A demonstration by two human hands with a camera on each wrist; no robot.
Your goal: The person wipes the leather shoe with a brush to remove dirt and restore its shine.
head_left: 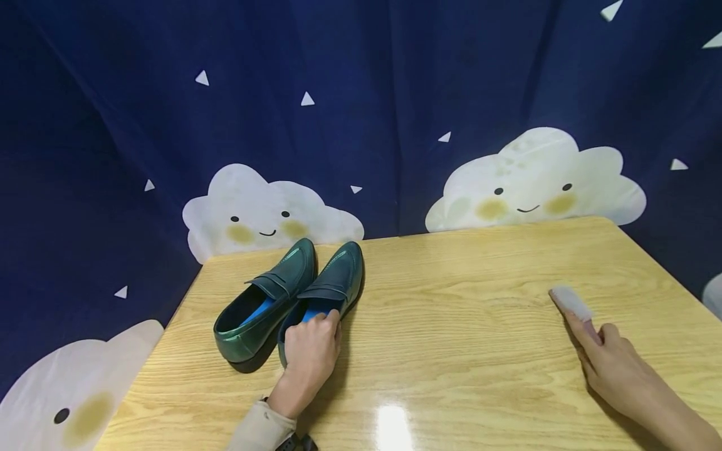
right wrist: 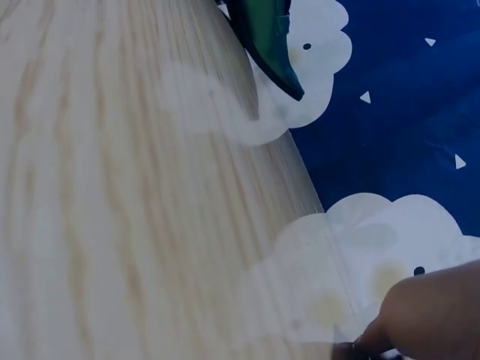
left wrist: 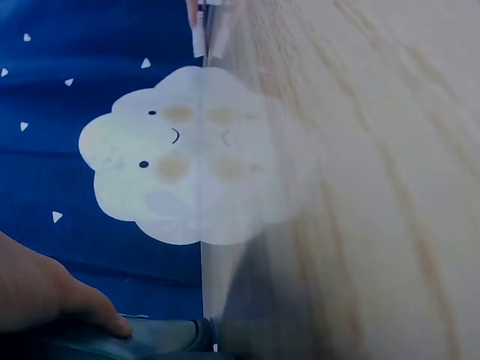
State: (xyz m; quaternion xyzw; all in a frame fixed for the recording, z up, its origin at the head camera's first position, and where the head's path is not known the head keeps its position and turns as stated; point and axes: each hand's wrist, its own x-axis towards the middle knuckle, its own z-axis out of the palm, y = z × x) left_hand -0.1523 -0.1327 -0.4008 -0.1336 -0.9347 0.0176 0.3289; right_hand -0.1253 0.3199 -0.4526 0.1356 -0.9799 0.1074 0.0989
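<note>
Two dark green penny loafers with bright blue insoles stand side by side on the wooden table. The left loafer (head_left: pixel 239 344) stands by itself, toe pointing away. My left hand (head_left: pixel 312 344) grips the right loafer (head_left: pixel 344 275) at its opening, fingers curled over the rim, hiding much of the heel. In the left wrist view, the left hand (left wrist: pixel 45 292) lies over the loafer (left wrist: pixel 161 335) at the bottom edge. Off to the right, my right hand (head_left: pixel 615 369) holds a small brush (head_left: pixel 571 302) with pale bristles by its handle, close over the table.
The light wood table (head_left: pixel 451 351) ends at the back against a dark blue curtain (head_left: pixel 395 113) printed with smiling clouds and white triangles. A bright light reflection (head_left: pixel 393 426) shows on the tabletop near the front.
</note>
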